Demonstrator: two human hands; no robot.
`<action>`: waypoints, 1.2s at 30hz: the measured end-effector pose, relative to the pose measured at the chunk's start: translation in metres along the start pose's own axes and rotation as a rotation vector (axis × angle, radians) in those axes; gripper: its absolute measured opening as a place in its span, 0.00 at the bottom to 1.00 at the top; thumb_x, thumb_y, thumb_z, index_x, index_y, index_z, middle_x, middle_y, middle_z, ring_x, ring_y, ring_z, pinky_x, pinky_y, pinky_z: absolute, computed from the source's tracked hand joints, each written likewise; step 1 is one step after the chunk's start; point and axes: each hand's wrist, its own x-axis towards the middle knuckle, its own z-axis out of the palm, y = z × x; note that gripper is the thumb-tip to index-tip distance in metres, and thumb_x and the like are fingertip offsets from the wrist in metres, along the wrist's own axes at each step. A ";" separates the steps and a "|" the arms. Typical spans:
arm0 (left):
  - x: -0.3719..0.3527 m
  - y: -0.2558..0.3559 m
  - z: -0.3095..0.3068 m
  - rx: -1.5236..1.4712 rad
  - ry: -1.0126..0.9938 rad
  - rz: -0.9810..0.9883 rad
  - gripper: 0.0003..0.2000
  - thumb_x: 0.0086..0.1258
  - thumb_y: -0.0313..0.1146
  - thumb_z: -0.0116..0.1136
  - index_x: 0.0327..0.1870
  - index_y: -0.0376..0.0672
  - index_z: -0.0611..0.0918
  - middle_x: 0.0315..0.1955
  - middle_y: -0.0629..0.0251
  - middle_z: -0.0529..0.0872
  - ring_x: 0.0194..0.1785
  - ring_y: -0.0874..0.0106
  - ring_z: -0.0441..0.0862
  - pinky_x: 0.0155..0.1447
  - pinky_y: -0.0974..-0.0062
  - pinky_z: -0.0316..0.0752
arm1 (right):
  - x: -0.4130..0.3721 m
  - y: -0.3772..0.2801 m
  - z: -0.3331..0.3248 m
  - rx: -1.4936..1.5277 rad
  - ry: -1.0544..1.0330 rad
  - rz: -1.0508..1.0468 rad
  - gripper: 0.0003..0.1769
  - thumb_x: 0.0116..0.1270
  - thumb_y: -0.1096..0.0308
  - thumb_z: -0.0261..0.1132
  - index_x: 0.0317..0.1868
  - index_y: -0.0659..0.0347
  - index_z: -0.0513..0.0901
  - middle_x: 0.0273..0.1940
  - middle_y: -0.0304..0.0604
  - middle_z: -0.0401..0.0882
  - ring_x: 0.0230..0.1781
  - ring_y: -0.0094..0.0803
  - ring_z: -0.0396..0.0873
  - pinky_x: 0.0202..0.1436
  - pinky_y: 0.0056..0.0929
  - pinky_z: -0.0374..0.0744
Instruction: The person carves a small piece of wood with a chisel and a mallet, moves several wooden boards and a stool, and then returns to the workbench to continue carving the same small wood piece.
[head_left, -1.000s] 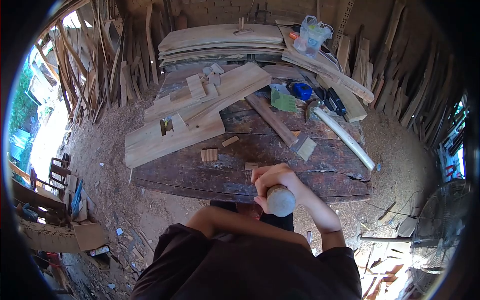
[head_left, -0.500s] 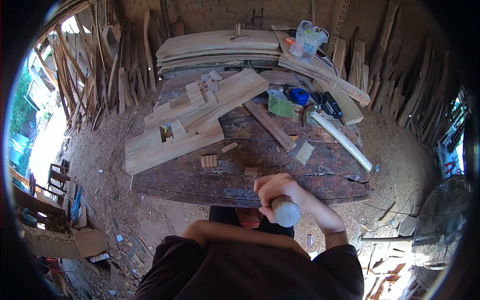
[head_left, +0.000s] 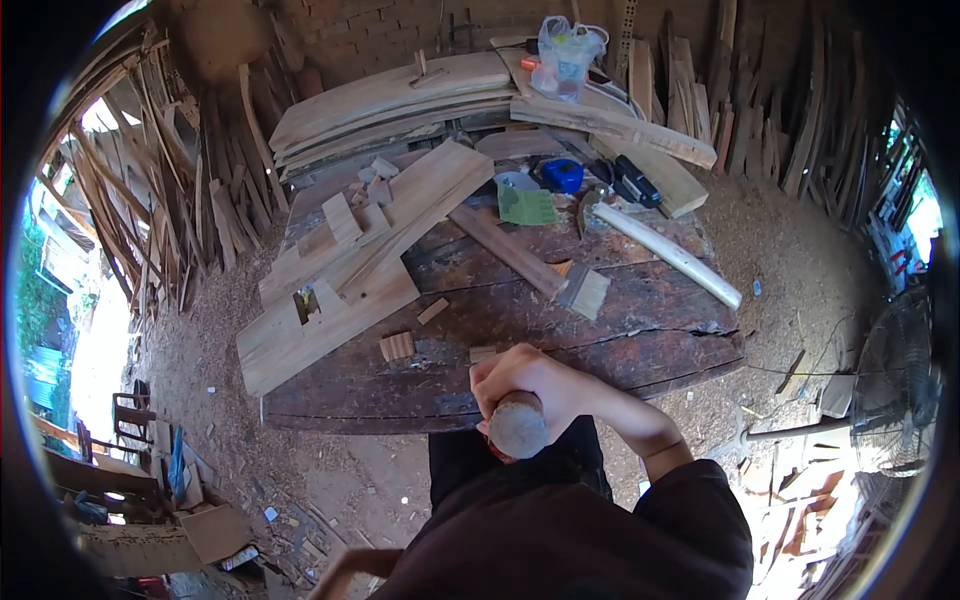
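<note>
My right hand (head_left: 530, 380) is closed around a thick cylinder with a pale, round end (head_left: 519, 430), held at the near edge of the workbench (head_left: 450, 385). The rest of the cylinder is hidden, so its kind cannot be made out. A small wood block (head_left: 482, 353) lies just beyond my knuckles. Farther left rest a grooved wood block (head_left: 397, 346) and a thin wood piece (head_left: 433, 311). Part of my left arm (head_left: 355, 570) shows at the bottom edge; its hand is out of view.
Boards with a cut slot (head_left: 306, 306) lie at the bench's left. A wide brush (head_left: 586, 292), green sheet (head_left: 527, 206), blue tape measure (head_left: 562, 175) and pale-handled tool (head_left: 668, 255) lie to the right. Stacked planks (head_left: 395, 100) and a plastic bag (head_left: 568, 60) stand behind.
My left arm has swung from across my torso down to the lower left. The view has shifted, and my right hand still grips the cylinder at the bench edge.
</note>
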 end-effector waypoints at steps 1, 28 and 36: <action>-0.006 -0.005 0.010 -0.087 0.047 0.029 0.14 0.60 0.32 0.66 0.47 0.39 0.85 0.41 0.61 0.89 0.44 0.74 0.83 0.48 0.72 0.77 | 0.003 -0.002 0.001 0.004 0.020 -0.010 0.13 0.51 0.74 0.71 0.19 0.59 0.74 0.20 0.39 0.74 0.22 0.35 0.73 0.24 0.31 0.69; 0.006 0.019 0.041 -0.364 0.323 -0.058 0.10 0.55 0.28 0.65 0.36 0.32 0.84 0.33 0.59 0.89 0.35 0.77 0.81 0.38 0.74 0.75 | 0.002 -0.003 0.007 0.022 -0.001 0.045 0.13 0.44 0.79 0.71 0.18 0.60 0.71 0.18 0.38 0.71 0.21 0.37 0.70 0.25 0.32 0.70; 0.009 0.026 0.034 -0.476 0.299 0.284 0.16 0.54 0.32 0.66 0.44 0.33 0.84 0.38 0.57 0.89 0.42 0.72 0.84 0.45 0.70 0.77 | -0.008 0.005 -0.004 -0.014 -0.005 0.043 0.15 0.43 0.66 0.75 0.21 0.61 0.75 0.23 0.41 0.74 0.24 0.37 0.76 0.28 0.31 0.71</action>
